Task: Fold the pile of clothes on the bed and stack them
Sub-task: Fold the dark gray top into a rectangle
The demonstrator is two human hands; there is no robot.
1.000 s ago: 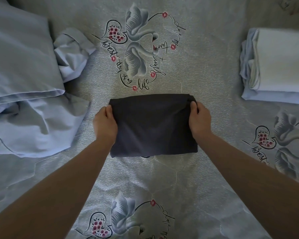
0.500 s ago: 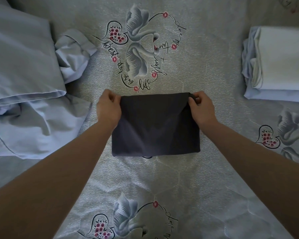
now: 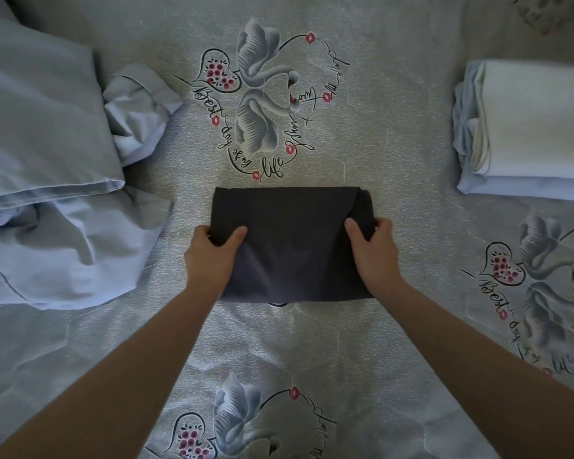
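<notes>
Swan-printed bedspread point(image 3: 362, 127) carrying clothes to both sides of the fingers.
Unfolded blue pile point(image 3: 47, 160) lies leftward, folded stack point(image 3: 527, 127) rightward; between them, left hand point(image 3: 209, 260) and right hand point(image 3: 375, 256) pinch the dark folded garment point(image 3: 292, 240) by its side edges, thumbs on top.

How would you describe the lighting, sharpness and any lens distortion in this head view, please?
Head view: dim, soft, bluish light with no glare; the dark folded garment shows almost no fold detail. The left hand and right hand gripping it look sharp, as does the swan print on the bedspread. The wide angle stretches the forearms toward the lower corners. The white folded stack is the brightest area.
</notes>
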